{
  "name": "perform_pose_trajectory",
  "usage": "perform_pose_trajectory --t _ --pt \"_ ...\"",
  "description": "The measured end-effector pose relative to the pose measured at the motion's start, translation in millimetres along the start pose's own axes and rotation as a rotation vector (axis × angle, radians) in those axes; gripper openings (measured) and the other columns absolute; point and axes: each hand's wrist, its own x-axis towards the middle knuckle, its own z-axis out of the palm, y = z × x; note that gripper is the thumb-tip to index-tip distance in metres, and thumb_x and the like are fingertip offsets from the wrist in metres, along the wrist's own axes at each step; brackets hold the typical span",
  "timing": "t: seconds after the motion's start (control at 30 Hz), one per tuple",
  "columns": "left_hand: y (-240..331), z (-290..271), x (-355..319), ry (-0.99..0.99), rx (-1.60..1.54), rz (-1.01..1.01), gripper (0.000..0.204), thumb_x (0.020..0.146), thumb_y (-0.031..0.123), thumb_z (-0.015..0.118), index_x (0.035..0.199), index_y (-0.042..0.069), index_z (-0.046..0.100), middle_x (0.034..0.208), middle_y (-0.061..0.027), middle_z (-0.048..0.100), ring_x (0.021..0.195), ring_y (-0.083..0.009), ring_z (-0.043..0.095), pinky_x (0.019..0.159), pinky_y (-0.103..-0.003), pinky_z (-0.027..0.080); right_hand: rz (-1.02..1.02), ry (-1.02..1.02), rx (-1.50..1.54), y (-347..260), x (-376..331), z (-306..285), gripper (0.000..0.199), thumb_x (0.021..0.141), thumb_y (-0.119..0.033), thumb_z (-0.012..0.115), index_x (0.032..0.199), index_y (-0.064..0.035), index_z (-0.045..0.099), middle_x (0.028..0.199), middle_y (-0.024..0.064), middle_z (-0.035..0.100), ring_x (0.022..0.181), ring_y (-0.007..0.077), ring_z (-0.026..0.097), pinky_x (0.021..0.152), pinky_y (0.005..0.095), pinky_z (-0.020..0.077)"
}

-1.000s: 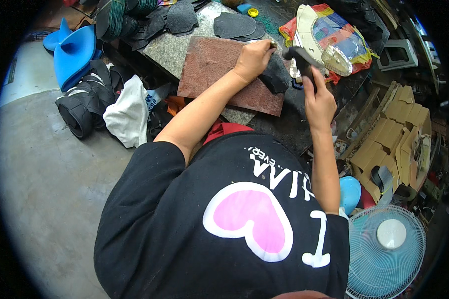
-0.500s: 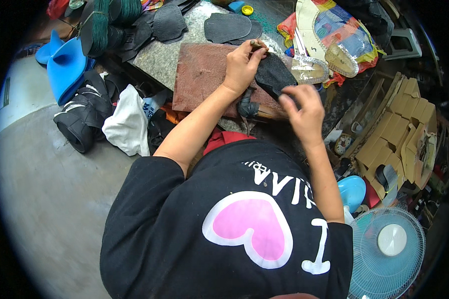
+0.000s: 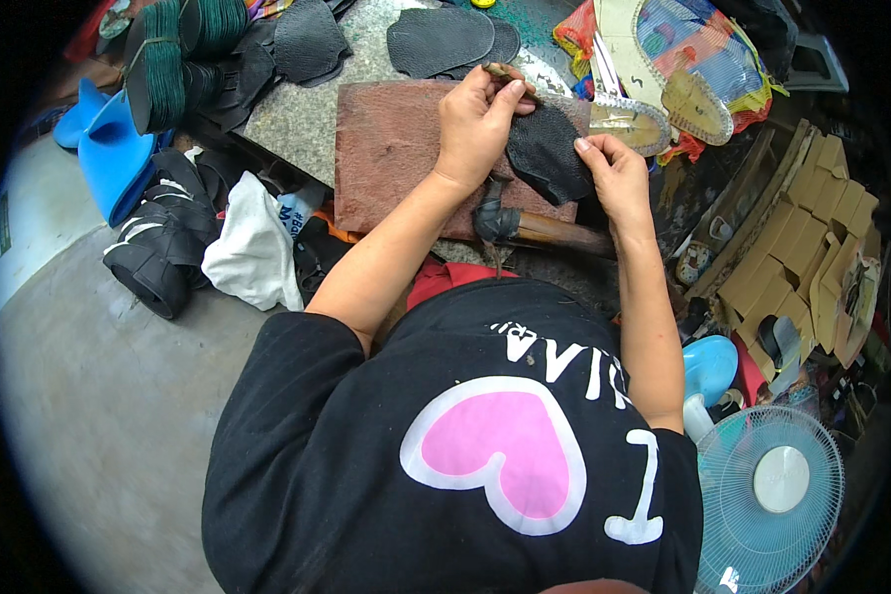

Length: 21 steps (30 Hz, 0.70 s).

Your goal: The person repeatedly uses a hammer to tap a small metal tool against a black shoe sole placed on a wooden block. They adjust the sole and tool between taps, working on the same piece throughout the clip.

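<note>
Above a reddish wooden board, both my hands hold a black textured leather piece. My left hand is closed at its upper left edge. A short dark stick-like thing shows at those fingertips; its kind is unclear. At the leather's right edge, my right hand pinches it between thumb and fingers. Just below the leather lies a hammer, its head end wrapped in black and its wooden handle pointing right.
More black leather pieces lie on the stone slab beyond the board. Clear shoe-shaped templates rest to the right. Bundled soles with green cord stand at far left. A fan is at lower right, below cardboard.
My right hand, blurred and apart from the leather before, now grips its right edge. The leather has been turned flatter into view. More of the hammer handle shows.
</note>
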Motion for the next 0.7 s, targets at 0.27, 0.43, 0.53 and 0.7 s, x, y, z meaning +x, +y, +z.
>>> perform_pose_trajectory --t 0.27,0.43,0.53,0.7 --pt "2 2 -1 -0.03 0.146 -0.006 0.01 0.096 0.002 0.055 0.102 -0.005 0.059 0.091 -0.0112 0.068 0.082 -0.0145 0.067 0.073 -0.027 0.059 0.118 0.013 0.22 -11 -6 2 0.02 0.086 -0.02 0.07 0.083 -0.0005 0.07 0.07 -0.0047 0.061 0.066 0.0034 0.049 0.062 0.0215 0.0397" --pt "5 2 1 -0.022 0.074 -0.054 0.011 0.096 0.003 0.055 0.102 -0.006 0.059 0.09 -0.0115 0.068 0.081 -0.0146 0.067 0.072 -0.028 0.059 0.12 -0.026 0.291 -15 -4 0 0.019 0.087 -0.018 0.069 0.082 0.0001 0.069 0.07 -0.0048 0.06 0.065 0.0031 0.048 0.063 0.0198 0.0386" --pt "5 3 1 -0.019 0.009 -0.086 0.012 0.097 0.005 0.055 0.102 -0.005 0.059 0.091 -0.0124 0.067 0.081 -0.0161 0.067 0.073 -0.029 0.06 0.148 -0.033 0.222 -13 -1 -1 0.017 0.087 -0.017 0.067 0.082 -0.0002 0.069 0.07 -0.0047 0.06 0.065 0.0029 0.048 0.061 0.0205 0.038" --pt "10 -8 12 0.136 -0.235 -0.073 0.011 0.099 0.009 0.052 0.1 -0.001 0.056 0.092 -0.0132 0.065 0.082 -0.0198 0.067 0.074 -0.032 0.06 0.105 0.025 0.232 -13 -8 -6 0.015 0.086 -0.014 0.066 0.076 -0.0022 0.065 0.067 -0.0071 0.054 0.063 0.0026 0.044 0.058 0.0212 0.0352"
